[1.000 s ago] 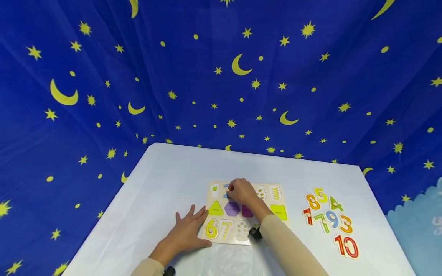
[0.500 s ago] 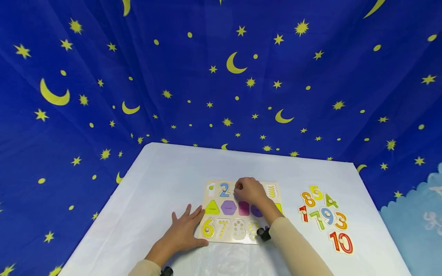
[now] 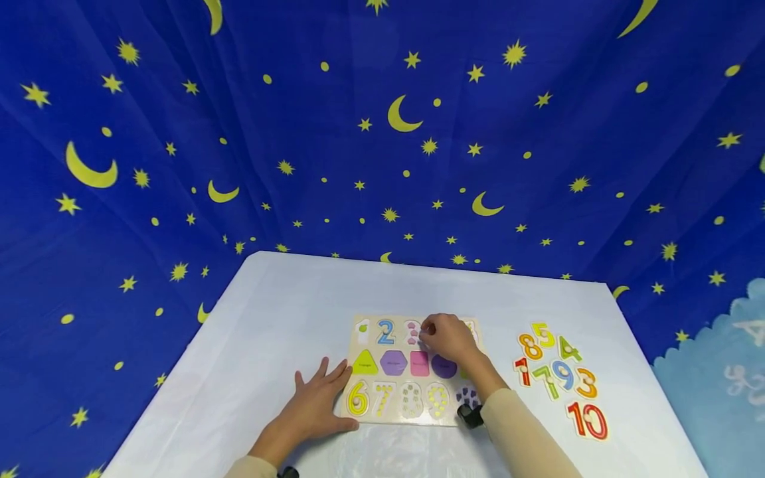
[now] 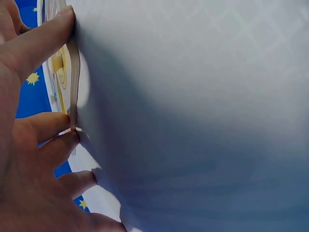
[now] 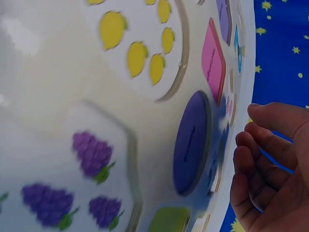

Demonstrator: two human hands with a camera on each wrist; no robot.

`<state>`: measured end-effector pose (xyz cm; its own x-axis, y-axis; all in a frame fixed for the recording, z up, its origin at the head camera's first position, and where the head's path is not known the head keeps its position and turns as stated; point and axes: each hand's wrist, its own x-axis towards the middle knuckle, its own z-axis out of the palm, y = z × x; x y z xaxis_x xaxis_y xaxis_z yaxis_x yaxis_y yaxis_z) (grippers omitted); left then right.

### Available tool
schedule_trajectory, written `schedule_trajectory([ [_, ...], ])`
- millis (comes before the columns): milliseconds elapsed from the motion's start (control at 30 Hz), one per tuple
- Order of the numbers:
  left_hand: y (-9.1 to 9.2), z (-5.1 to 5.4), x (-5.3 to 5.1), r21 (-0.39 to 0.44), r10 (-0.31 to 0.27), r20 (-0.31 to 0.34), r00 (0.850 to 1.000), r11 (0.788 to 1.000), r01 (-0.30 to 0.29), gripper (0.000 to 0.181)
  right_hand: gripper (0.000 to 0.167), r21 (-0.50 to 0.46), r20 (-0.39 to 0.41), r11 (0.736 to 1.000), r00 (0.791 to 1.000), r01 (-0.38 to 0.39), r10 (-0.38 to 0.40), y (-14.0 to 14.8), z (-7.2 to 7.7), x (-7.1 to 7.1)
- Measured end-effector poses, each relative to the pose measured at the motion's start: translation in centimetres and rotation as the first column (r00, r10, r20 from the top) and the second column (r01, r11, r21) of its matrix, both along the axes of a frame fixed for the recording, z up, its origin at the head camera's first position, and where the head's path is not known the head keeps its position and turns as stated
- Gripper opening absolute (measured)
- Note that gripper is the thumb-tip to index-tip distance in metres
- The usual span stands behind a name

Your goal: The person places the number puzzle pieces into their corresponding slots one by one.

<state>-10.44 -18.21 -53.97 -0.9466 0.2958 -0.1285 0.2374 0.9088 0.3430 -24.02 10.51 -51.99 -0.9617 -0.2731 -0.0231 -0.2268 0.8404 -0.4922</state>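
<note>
Shifted rightward, the empty, loosely curled right hand (image 3: 447, 336) could, brushing low, skew the beige rectangular wooden board (image 3: 395, 406) the splayed left hand (image 3: 317, 402) merely touches.

Far side: passable strip of desk (image 3: 358, 285) between puzzle board (image 3: 400, 337) and starry curtain (image 3: 335, 146).
Right lane: passable between puzzle board and loose number pieces (image 3: 563, 377); right sleeve (image 3: 528, 435) crosses the near end.
Left edge: left hand (image 3: 317, 403) blocks.
Top row: right hand (image 3: 449, 338) in the way.
</note>
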Motion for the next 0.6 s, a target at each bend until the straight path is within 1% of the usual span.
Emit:
schedule_trajectory([
  [167,0.0,-0.1,0.1,-0.002,0.003,-0.003,1.0,1.0,-0.003,0.103,0.019,-0.015,-0.008,1.0,1.0,0.018,-0.018,1.1,0.0,0.4],
  [400,0.0,-0.3,0.2,-0.005,-0.004,0.004,1.0,1.0,0.004,0.104,0.016,-0.032,-0.001,0.999,0.999,0.043,-0.043,2.7,0.2,0.4],
  [600,0.0,0.0,0.2,-0.004,-0.009,-0.003,1.0,1.0,0.009,0.103,0.017,-0.022,0.001,0.999,0.999,0.05,-0.05,4.3,0.5,0.5],
])
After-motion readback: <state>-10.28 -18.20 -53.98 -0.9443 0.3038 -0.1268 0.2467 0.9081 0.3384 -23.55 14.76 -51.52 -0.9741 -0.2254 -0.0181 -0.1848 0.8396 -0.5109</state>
